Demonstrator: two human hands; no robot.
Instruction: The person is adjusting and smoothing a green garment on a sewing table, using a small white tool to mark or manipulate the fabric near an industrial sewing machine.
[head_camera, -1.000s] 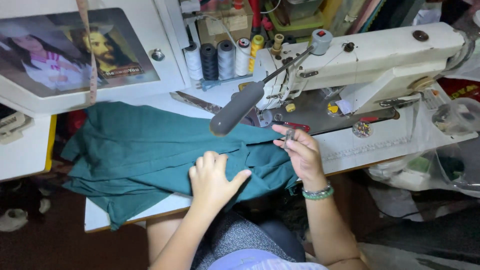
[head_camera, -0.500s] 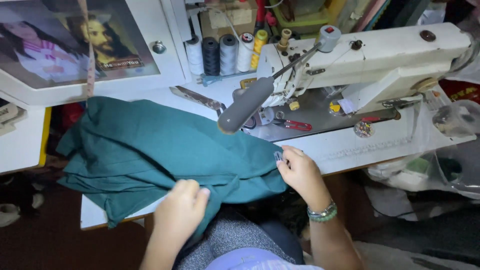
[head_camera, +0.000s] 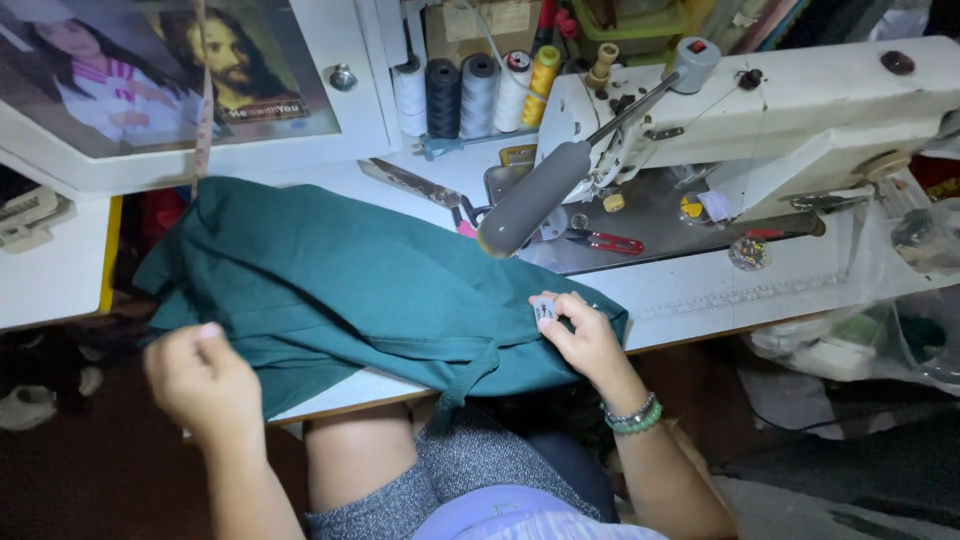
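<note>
While the green cloth (head_camera: 340, 290) lies spread over the table (head_camera: 700, 295) edge in front of the sewing machine (head_camera: 780, 110), a small white label (head_camera: 544, 309) is pinched against it by the right hand (head_camera: 585, 335). The cloth's near left edge is gripped by the closed left hand (head_camera: 200, 375). The step in hand appears to be placing the label; the next move would call for the labelled edge to be kept flat and slid toward the needle.

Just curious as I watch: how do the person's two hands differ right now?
The right hand pinches a small white tag against the green fabric and wears bead bracelets. The left hand is bare-wristed, blurred and closed at the fabric's left edge. Both touch the same cloth.
</note>
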